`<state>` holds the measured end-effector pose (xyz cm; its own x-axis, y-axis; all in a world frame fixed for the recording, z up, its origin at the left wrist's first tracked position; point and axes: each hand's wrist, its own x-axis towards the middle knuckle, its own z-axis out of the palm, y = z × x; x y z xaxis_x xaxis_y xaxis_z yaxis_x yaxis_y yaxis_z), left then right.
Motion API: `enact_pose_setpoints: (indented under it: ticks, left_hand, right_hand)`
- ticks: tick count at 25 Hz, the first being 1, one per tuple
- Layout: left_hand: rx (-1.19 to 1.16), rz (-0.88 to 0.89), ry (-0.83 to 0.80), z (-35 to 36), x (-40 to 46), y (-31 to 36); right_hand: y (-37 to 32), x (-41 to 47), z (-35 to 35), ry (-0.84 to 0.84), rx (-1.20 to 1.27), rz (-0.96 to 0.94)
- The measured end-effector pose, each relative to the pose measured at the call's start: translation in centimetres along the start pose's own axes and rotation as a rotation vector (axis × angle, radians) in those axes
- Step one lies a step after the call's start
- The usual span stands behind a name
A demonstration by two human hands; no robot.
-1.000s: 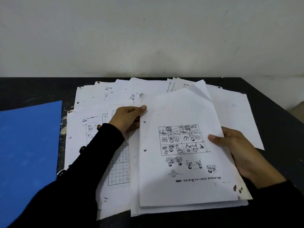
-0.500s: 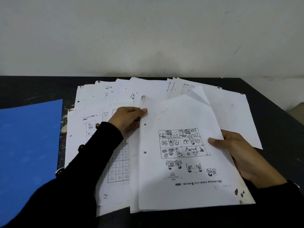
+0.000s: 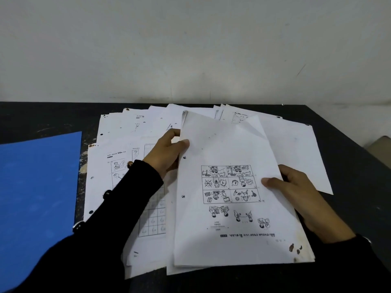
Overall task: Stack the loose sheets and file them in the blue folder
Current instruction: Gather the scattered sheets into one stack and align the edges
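A small pile of white printed paper sheets (image 3: 232, 187) is being gripped at both side edges, by the left hand (image 3: 167, 153) and the right hand (image 3: 296, 191), probably so the edges can be squared; more loose white sheets (image 3: 127, 132) are lying spread on the dark tabletop (image 3: 349, 187); the flat blue card folder (image 3: 38, 187) is lying to the left, ready for filing.

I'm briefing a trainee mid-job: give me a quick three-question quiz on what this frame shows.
1. True or false: the blue folder lies to the left of the spread sheets.
2. Which hand holds the right edge of the gathered stack? A) left hand B) right hand C) neither
3. Fill in: the printed page on top of the stack faces the camera ____ (upright / upside down).

Key
1. True; the folder sits on the dark table, apart from the hands.
2. B; the right hand has its thumb on top, while the left hand grips the left edge.
3. Upside down.
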<state>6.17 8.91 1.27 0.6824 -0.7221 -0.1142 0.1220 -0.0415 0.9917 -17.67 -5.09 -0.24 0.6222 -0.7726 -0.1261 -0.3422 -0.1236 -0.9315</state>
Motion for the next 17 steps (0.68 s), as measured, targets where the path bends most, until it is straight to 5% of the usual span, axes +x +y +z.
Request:
enact_pose_setpoints:
  ticks: [4, 9, 17]
  left_hand:
    - [-0.063, 0.140, -0.005, 0.2, -0.9, 1.3]
    - [-0.065, 0.342, -0.009, 0.2, -2.0, 4.7]
    - [0.007, 0.417, 0.005, 0.1, -3.4, 6.1]
  right_hand:
    - [-1.0, 0.2, 0.0, 0.153, -0.180, -0.146]
    - [-4.0, 0.6, 0.6, 0.134, 0.448, -0.088]
    - [-7.9, 0.6, 2.0, 0.198, 0.606, -0.395]
